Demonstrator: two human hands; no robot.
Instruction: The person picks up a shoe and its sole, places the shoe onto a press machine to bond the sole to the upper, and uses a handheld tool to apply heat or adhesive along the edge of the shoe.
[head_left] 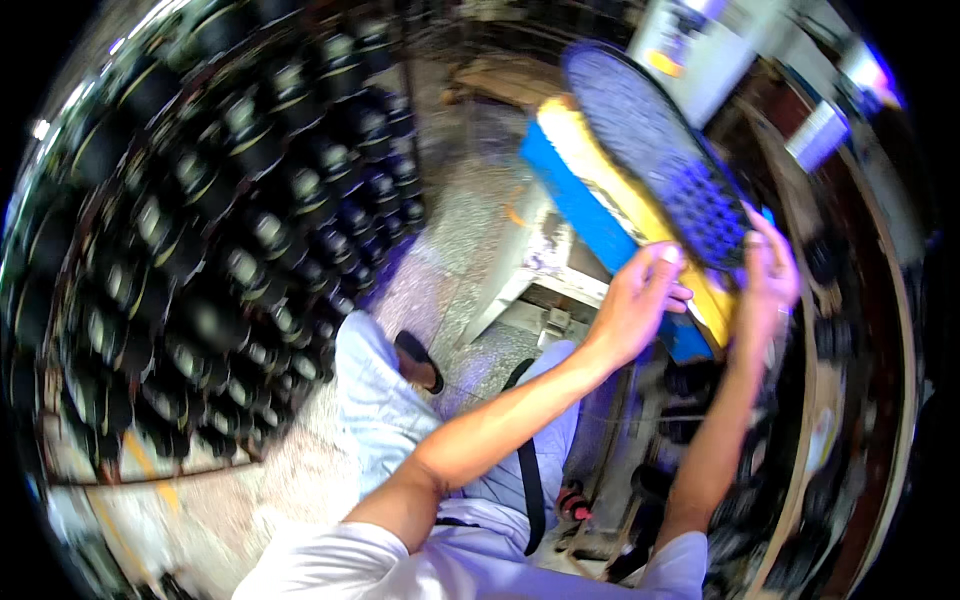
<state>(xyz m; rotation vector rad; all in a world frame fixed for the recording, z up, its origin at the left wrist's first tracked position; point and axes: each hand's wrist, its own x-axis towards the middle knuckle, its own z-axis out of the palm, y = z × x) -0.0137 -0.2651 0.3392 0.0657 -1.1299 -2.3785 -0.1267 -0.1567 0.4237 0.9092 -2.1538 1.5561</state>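
Two bare hands are at work around one yellow slab (pixel 590 155), the landmark here, which slants from upper left down to the right. One shoe-sole-shaped piece (pixel 625 105), grey-blue with a dark rim and a studded heel part, lies along the right side of the yellow slab, overlapping it. One blue slab (pixel 570 195) sits beneath the yellow slab and shows along its left edge.

The left hand (pixel 640 305) is half closed, thumb raised, at the lower part of the yellow slab; motion blur hides whether it grips or only touches. The right hand (pixel 768 268) curls its fingers over the heel end of the sole-shaped piece, to the right of the yellow slab's lower end, and appears to grip its edge.

Below and left of the yellow slab stands one pale stand (pixel 500 300). Farther left is one rack (pixel 150 480) of black shoe-like items (pixel 270 235), dozens of them, too blurred to count exactly. Below left of the yellow slab, one foot shows in one black shoe (pixel 430 375); nearer the body hangs one black strap (pixel 530 480). Right of the yellow slab runs wooden shelving (pixel 815 400) with several dark items (pixel 830 335), their number unclear.
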